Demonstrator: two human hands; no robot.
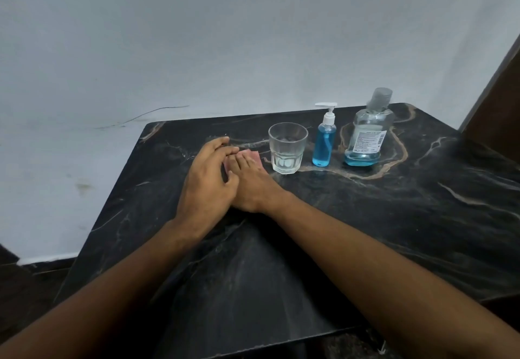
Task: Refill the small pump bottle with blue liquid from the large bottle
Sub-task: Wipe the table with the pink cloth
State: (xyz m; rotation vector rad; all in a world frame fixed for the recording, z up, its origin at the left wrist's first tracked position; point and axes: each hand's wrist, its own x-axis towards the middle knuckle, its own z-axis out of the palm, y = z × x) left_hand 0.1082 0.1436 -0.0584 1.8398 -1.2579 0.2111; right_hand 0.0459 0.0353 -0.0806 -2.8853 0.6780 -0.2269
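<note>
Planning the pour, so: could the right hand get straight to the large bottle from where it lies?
Probably yes. The right hand rests flat on a pink cloth; the large bottle stands to its right, but the glass and small pump bottle stand between, so reach around their front.

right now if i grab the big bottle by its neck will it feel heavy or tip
Probably light: the large bottle shows blue liquid only near its base, the rest looks clear. It stands upright on the table on a broad base, so tipping seems unlikely. Its smooth plastic may be a little slippery.
</note>
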